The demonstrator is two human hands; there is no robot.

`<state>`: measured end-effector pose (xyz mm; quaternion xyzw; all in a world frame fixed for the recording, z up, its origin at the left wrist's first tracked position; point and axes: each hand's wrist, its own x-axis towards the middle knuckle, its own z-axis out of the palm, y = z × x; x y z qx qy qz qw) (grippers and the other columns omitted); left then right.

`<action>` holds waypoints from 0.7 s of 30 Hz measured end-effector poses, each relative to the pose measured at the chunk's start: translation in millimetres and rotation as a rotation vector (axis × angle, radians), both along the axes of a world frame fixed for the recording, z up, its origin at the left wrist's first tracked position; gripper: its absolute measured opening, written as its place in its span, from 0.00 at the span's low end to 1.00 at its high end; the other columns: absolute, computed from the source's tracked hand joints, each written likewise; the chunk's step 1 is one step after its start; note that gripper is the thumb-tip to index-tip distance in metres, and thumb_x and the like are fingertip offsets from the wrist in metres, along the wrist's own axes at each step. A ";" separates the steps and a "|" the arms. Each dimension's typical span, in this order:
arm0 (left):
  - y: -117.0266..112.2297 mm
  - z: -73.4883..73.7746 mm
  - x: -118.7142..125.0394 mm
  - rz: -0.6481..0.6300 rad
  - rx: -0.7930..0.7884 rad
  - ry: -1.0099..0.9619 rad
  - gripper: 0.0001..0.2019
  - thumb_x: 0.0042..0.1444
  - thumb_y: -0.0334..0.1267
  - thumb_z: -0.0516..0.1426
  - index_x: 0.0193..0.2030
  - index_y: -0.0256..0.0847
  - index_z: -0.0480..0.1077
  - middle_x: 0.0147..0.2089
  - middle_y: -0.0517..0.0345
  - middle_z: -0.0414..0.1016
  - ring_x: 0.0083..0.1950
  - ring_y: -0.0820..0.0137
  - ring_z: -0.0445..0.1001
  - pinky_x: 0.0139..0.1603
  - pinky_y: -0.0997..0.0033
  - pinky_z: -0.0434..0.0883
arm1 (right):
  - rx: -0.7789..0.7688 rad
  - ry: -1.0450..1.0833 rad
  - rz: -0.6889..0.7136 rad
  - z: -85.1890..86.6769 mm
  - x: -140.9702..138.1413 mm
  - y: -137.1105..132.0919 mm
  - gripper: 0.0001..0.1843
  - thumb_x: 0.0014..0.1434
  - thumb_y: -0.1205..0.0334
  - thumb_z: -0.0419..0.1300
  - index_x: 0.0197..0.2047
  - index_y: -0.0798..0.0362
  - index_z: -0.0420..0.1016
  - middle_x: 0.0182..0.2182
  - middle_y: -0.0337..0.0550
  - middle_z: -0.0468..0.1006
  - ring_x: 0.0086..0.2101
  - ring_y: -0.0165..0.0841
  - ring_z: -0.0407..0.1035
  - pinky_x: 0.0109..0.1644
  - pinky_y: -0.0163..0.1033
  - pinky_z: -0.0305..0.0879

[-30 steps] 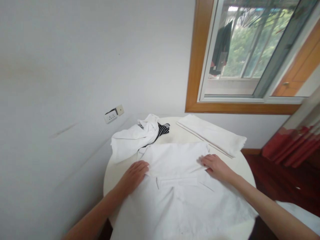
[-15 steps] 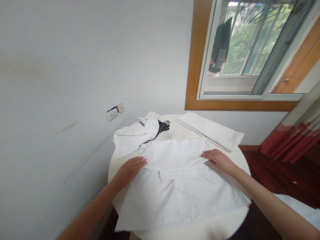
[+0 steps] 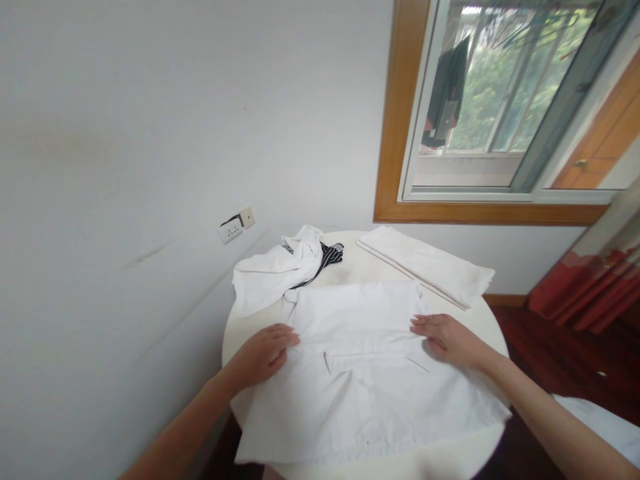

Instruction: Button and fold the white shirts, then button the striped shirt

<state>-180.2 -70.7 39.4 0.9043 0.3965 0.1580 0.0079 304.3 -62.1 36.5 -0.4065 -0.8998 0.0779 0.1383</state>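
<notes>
A white garment (image 3: 370, 413) lies spread over a round white table (image 3: 493, 333), its far part doubled over in a flat band. Across its middle runs a narrow stitched strip with slanting creases beside it. My left hand (image 3: 267, 353) rests on the left side of the garment near the fold, fingers laid forward and thumb apart below them. On the opposite side, my right hand (image 3: 447, 339) lies over the right edge with its fingers stretched inward on the cloth. Both hands touch the fabric, and neither is plainly gripping it.
A crumpled white cloth (image 3: 270, 270) with a black striped part (image 3: 331, 255) sits at the table's back left. Folded white fabric (image 3: 425, 261) lies at the back right. Behind stand a wall with a socket (image 3: 231, 230), a wood-framed window (image 3: 387, 120) and a red-and-beige curtain (image 3: 575, 293).
Both hands have slid slightly toward me along the sides of the garment. The cloth near the fold looks flatter. The whole view has shifted a little.
</notes>
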 end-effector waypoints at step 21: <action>98.5 7.4 62.3 0.946 -0.082 0.036 0.30 0.62 0.57 0.40 0.36 0.37 0.76 0.42 0.43 0.76 0.43 0.58 0.76 0.39 0.65 0.69 | 0.046 -0.123 -0.973 -0.2 -44.1 112.1 0.29 0.68 0.50 0.40 0.44 0.58 0.77 0.41 0.63 0.78 0.43 0.47 0.73 0.44 0.48 0.66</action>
